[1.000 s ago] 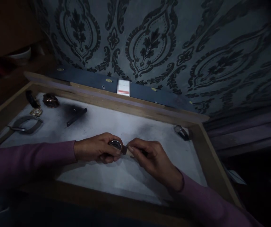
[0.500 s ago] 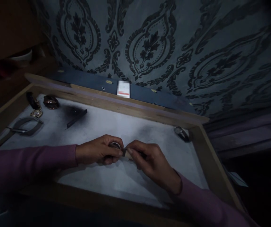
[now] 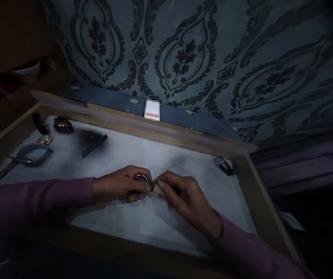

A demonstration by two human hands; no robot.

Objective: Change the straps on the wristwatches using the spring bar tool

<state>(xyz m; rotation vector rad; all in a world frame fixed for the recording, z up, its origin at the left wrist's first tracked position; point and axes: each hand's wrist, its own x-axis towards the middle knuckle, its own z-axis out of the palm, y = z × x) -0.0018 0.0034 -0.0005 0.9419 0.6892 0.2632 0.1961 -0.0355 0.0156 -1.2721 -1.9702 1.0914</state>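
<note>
Above the middle of the wooden tray (image 3: 258,193), your left hand (image 3: 122,184) has its grip pinching the round-cased wristwatch (image 3: 141,178) by its case. Your right hand (image 3: 191,201) has its grip pinching the watch's strap (image 3: 156,189) between thumb and forefinger. Toward the tray's far left corner lies a gold-cased watch (image 3: 45,139); near its right wall rests a dark-strapped watch (image 3: 223,165).

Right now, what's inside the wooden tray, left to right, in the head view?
Grey looped band → shiny brown item → dark strip → left hand → silver-rimmed watch it grips → right hand → dark-strapped watch.
</note>
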